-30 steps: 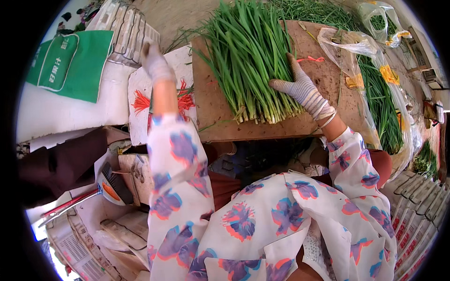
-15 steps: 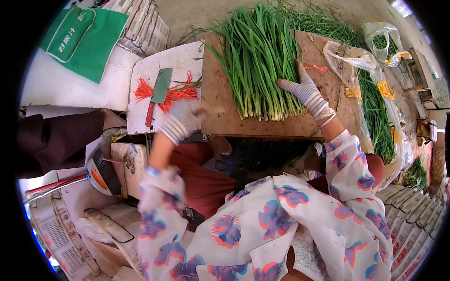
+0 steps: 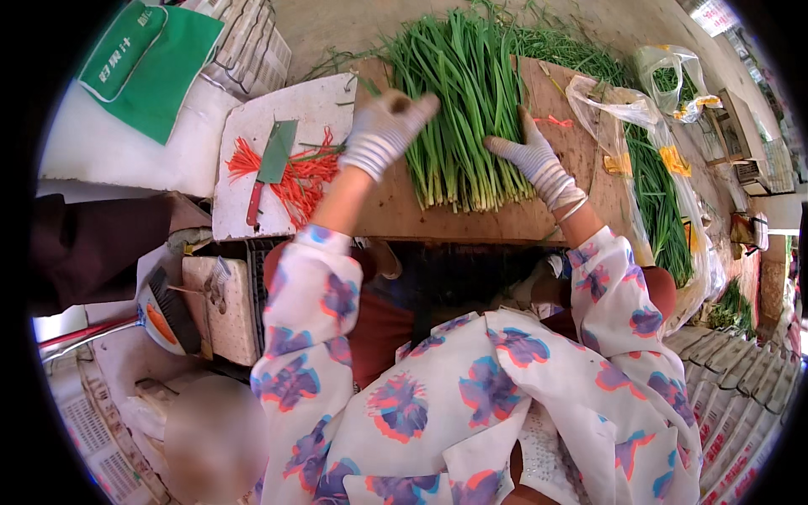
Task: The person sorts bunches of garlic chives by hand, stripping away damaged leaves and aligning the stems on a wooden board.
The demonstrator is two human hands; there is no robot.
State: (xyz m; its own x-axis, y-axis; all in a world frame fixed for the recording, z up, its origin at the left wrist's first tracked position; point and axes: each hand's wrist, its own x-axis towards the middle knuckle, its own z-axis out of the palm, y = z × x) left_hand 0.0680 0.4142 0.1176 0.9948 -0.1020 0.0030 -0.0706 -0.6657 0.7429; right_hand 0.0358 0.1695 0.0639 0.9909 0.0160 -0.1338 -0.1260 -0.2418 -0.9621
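A thick bundle of long green garlic chives (image 3: pixel 463 109) lies on a brown board (image 3: pixel 396 210), pale stem ends toward me. My right hand (image 3: pixel 539 164), in a striped glove, rests at the bundle's right side. Its thumb stretches over the stems and the fingers lie along the edge. At the left side of the bundle is my gloved left hand (image 3: pixel 387 130), thumb reaching toward the leaves, dark fingertips bent. No object shows in it; whether it touches the leaves is unclear. Left of it, a cleaver (image 3: pixel 276 156) with a red handle lies over orange-red ties (image 3: pixel 303 185) on a white board (image 3: pixel 236 206).
More chives fill a clear plastic bag (image 3: pixel 661 202) on the right, with another bag (image 3: pixel 673 80) behind. Loose greens (image 3: pixel 572 52) lie beyond the board. A green bag (image 3: pixel 160 76) rests on a white box (image 3: pixel 168 160). A brush (image 3: pixel 172 307) stands at left. Something blurred covers the lower left.
My left hand has moved right and away from me, from the ties and cleaver to the bundle's left side. My right hand stays against the chives. The view has shifted slightly.
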